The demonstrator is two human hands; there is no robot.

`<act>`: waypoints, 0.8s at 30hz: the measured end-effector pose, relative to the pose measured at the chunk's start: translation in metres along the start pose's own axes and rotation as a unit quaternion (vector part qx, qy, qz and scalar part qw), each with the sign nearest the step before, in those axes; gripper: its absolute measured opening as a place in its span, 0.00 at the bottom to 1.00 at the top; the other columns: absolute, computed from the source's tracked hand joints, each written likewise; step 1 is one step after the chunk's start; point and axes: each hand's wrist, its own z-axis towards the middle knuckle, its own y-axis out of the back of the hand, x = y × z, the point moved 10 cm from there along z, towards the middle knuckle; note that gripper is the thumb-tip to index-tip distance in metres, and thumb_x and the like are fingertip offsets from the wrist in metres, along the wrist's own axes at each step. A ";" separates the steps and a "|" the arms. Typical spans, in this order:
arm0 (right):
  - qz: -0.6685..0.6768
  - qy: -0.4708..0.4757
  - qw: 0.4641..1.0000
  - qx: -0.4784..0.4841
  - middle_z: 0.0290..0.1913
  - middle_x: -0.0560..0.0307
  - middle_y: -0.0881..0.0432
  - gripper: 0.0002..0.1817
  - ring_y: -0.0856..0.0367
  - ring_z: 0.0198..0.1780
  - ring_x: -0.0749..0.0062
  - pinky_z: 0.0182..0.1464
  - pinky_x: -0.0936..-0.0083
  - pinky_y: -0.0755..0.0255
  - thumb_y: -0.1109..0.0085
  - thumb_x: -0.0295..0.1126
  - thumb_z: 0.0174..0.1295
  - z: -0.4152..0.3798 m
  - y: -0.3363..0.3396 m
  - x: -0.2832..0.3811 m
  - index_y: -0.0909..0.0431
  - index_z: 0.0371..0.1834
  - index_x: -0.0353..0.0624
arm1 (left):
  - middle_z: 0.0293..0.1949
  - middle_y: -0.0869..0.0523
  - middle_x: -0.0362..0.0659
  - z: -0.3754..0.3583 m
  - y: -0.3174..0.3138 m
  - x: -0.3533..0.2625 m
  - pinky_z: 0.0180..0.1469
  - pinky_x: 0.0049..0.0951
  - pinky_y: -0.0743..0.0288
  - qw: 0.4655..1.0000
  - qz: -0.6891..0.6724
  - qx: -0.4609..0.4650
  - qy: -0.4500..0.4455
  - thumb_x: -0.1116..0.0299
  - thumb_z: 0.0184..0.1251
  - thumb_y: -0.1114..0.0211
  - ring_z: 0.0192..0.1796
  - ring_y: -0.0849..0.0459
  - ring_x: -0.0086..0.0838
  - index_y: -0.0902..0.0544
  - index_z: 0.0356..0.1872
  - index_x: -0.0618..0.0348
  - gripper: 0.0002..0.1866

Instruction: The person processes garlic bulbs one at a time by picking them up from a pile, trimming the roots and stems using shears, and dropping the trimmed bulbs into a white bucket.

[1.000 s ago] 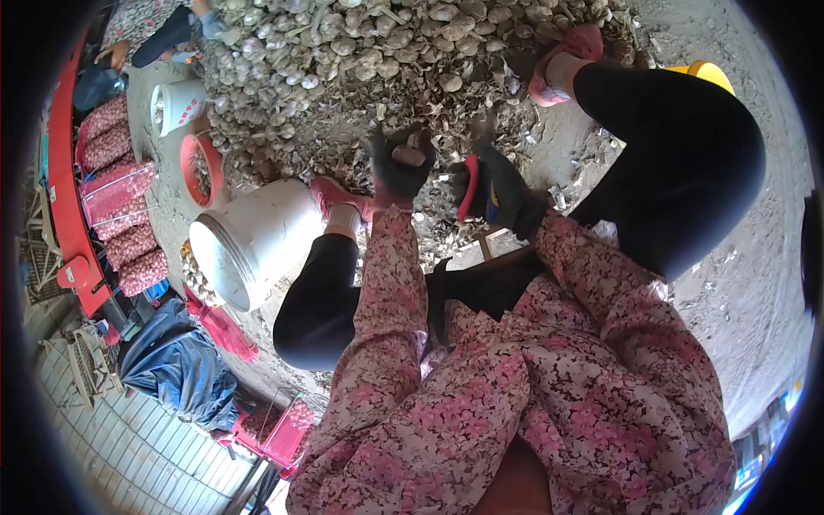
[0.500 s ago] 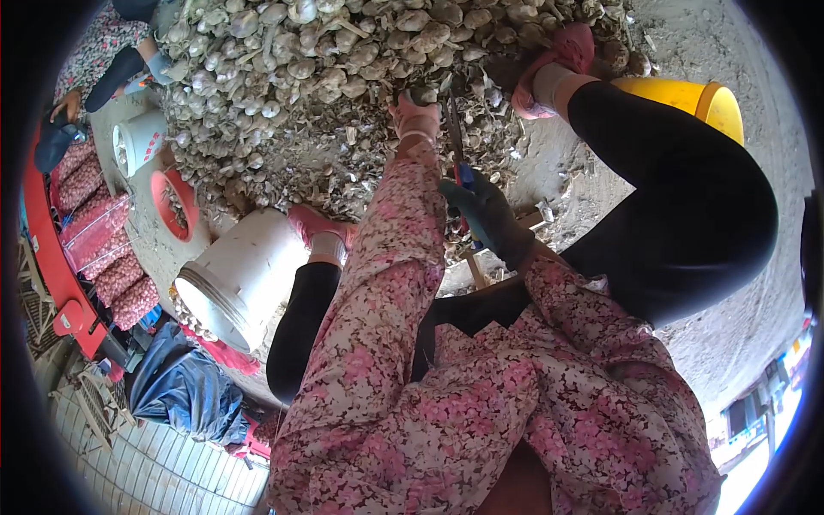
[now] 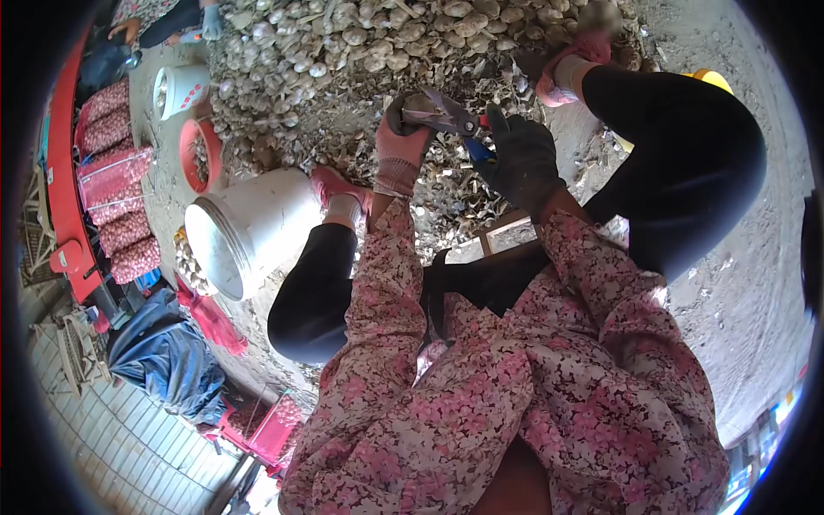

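My left hand, in a pink and dark glove, is closed around a garlic bulb, partly hidden by its fingers. My right hand, in a dark glove, is wrapped round the red and blue handles of the shears. The shears' blades are spread and point left, reaching the bulb. Below the hands lie dry garlic scraps, and a large heap of garlic lies beyond them.
A white bucket lies tilted at the left, near a red tub and a smaller white bucket. Filled red net bags line the far left. Another person's gloved hand is at the upper left.
My left hand has drawn back from the heap and now holds a bulb up. My right hand has moved up and right, with the shears turned leftward and their blades spread. The view has shifted.
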 end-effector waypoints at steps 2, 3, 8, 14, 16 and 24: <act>-0.009 0.021 1.000 0.011 0.42 0.48 0.22 0.38 0.22 0.43 0.55 0.48 0.60 0.31 0.33 0.45 0.48 -0.008 0.002 0.011 0.33 0.62 0.38 | 0.48 0.16 0.44 -0.015 0.012 -0.003 0.52 0.26 0.23 1.000 -0.017 -0.002 0.001 0.78 0.48 0.28 0.49 0.18 0.26 0.26 0.57 0.64 0.30; -0.009 0.031 0.999 0.031 0.42 0.48 0.22 0.39 0.22 0.43 0.55 0.48 0.60 0.32 0.32 0.45 0.47 -0.012 -0.001 0.015 0.34 0.62 0.38 | 0.48 0.16 0.44 -0.024 0.017 -0.003 0.52 0.26 0.22 0.999 -0.031 0.001 0.007 0.78 0.48 0.27 0.49 0.18 0.26 0.26 0.56 0.65 0.30; -0.027 0.102 0.994 0.019 0.41 0.48 0.22 0.42 0.22 0.44 0.56 0.50 0.60 0.32 0.30 0.46 0.46 -0.035 0.003 0.035 0.35 0.64 0.38 | 0.48 0.17 0.47 -0.047 0.041 0.020 0.52 0.27 0.23 0.998 -0.051 -0.044 -0.015 0.78 0.44 0.30 0.49 0.17 0.29 0.24 0.54 0.66 0.29; -0.035 0.081 0.991 0.099 0.42 0.48 0.21 0.41 0.21 0.45 0.55 0.48 0.60 0.30 0.31 0.46 0.47 -0.043 -0.015 0.032 0.35 0.63 0.39 | 0.47 0.16 0.48 -0.075 0.034 0.003 0.51 0.27 0.23 0.992 0.120 -0.042 -0.016 0.76 0.44 0.30 0.48 0.17 0.30 0.23 0.51 0.66 0.27; -0.028 0.096 0.991 0.091 0.41 0.48 0.21 0.39 0.20 0.44 0.55 0.47 0.60 0.29 0.32 0.46 0.47 -0.047 -0.016 0.031 0.34 0.62 0.39 | 0.45 0.15 0.49 -0.076 0.031 0.013 0.51 0.27 0.22 0.999 0.036 -0.016 -0.034 0.74 0.44 0.28 0.47 0.16 0.30 0.22 0.50 0.68 0.27; 0.004 0.084 0.986 0.143 0.35 0.47 0.18 0.20 0.17 0.39 0.52 0.41 0.58 0.26 0.40 0.41 0.57 -0.050 -0.068 0.014 0.29 0.48 0.43 | 0.43 0.14 0.45 -0.081 0.021 0.021 0.48 0.24 0.21 0.989 0.095 0.088 0.073 0.69 0.47 0.23 0.44 0.16 0.25 0.21 0.51 0.67 0.28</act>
